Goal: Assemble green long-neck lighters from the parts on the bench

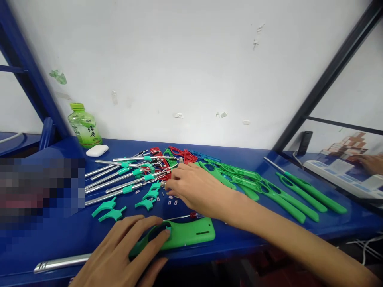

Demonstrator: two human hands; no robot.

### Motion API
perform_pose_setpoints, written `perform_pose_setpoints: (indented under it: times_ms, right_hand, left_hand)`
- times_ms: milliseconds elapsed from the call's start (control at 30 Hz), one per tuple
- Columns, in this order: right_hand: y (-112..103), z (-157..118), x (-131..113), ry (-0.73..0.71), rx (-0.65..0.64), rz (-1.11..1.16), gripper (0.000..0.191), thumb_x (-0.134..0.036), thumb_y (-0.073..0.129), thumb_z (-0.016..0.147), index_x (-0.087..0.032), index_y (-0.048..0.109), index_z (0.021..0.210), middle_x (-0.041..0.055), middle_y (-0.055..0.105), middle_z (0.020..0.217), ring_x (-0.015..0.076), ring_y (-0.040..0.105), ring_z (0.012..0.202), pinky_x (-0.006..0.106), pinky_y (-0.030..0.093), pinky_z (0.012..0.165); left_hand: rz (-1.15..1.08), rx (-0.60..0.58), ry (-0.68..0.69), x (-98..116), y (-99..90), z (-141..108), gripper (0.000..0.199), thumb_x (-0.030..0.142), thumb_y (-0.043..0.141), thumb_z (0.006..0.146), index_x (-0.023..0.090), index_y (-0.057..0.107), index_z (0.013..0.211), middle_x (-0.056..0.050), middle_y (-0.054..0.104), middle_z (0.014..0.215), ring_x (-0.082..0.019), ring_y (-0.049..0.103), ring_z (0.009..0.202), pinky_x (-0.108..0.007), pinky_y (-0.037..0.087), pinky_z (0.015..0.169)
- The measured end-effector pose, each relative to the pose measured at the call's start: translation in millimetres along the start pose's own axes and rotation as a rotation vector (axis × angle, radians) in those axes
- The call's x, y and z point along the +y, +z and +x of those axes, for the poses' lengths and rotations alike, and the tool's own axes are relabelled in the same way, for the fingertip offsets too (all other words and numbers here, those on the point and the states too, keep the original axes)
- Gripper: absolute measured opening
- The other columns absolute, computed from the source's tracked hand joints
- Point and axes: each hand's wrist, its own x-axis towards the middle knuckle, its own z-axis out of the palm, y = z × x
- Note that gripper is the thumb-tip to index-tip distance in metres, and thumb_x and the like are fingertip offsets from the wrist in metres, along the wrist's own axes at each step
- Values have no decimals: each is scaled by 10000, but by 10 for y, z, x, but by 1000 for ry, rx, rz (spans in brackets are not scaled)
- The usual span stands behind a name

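My left hand point(128, 251) is closed round a green stick-lighter handle point(191, 235) at the table's front edge. A silver tube point(62, 263) emerges from the far left side of that hand. My right hand point(191, 181) reaches to the middle of the table, its fingers bent and pinched down among small metal parts; what lies between the fingertips is hidden. Just left of it are teal triggers point(151, 191) and little white clips point(170, 202). A screwdriver with a red handle point(194, 215) lies behind the green handle.
Several silver lighter tubes point(119, 179) with wires lie left of centre. Red shells point(182, 153) sit behind my right hand, and green shells point(278, 199) spread to the right. A green bottle point(85, 127) and a white case point(97, 150) stand back left. Beyond the right frame is a power strip point(338, 175).
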Motion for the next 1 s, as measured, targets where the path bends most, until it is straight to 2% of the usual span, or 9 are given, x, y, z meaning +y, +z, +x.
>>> perform_pose_setpoints:
  times_ms: [100,233,367,433,633,767,900,967,1000]
  right_hand:
    - [-1,115,-11,-23,-49,-31,116,-259,804,1151,-166,873,1152,107,840,1091,276,736,1065,393,520,872]
    - [52,171,-43,-44,-78,-94,161,-292,775,1170,-152,851,1140,131,846,1124,304,747,1137,402,537,880]
    - [148,181,-68,-101,-73,-162,99,-160,733,1158,-147,810,1218,147,847,1185,310,736,1183,411,540,930]
    - [199,192,-81,-135,-60,-188,150,-83,689,1152,-153,795,1234,138,848,1166,303,726,1190,407,534,947]
    - [256,252,-104,-186,-27,-225,216,-56,608,1191,-168,792,1171,126,853,1133,281,706,1178,388,511,954]
    - [147,202,-44,-163,-43,-190,186,-52,643,1173,-163,792,1168,113,855,1115,270,707,1127,381,487,918]
    - [-70,-10,38,-116,-46,-114,145,-65,746,1108,-169,758,1209,94,838,1150,255,703,1053,382,460,902]
    - [-208,-164,54,-59,-53,-36,88,-114,689,1159,-182,743,1170,79,827,1119,233,689,956,376,445,863]
    - [-277,-247,53,-13,-70,38,120,-134,642,1189,-189,738,1142,72,823,1105,224,681,921,375,439,852]
  left_hand:
    - [7,-14,9,8,64,-27,347,263,494,1254,292,776,1455,0,794,1446,-211,664,1342,-328,451,1225]
    - [36,-51,23,18,146,-113,402,212,471,1238,298,787,1472,8,806,1448,-221,658,1342,-344,477,1174]
    - [30,-101,21,7,158,-185,601,39,472,1097,322,756,1544,23,804,1462,-225,667,1327,-348,486,1148]
    - [14,-118,8,-11,148,-192,670,5,485,1045,331,738,1573,28,798,1473,-221,667,1336,-340,478,1157]
    - [-4,-105,8,-38,132,-195,637,25,494,1064,335,748,1560,35,807,1452,-213,665,1317,-317,477,1146]
    - [-4,-97,14,-34,135,-196,608,40,477,1097,334,754,1551,37,804,1461,-211,666,1321,-319,479,1158]
    - [22,-92,3,-42,127,-182,581,70,466,1128,339,743,1562,34,802,1484,-215,671,1332,-328,494,1153]
    - [47,-124,-26,-44,114,-189,577,88,460,1145,357,726,1582,36,795,1506,-216,676,1354,-338,507,1161]
    - [54,-131,-34,-47,107,-198,563,109,454,1163,364,721,1588,37,793,1510,-213,680,1361,-337,512,1170]
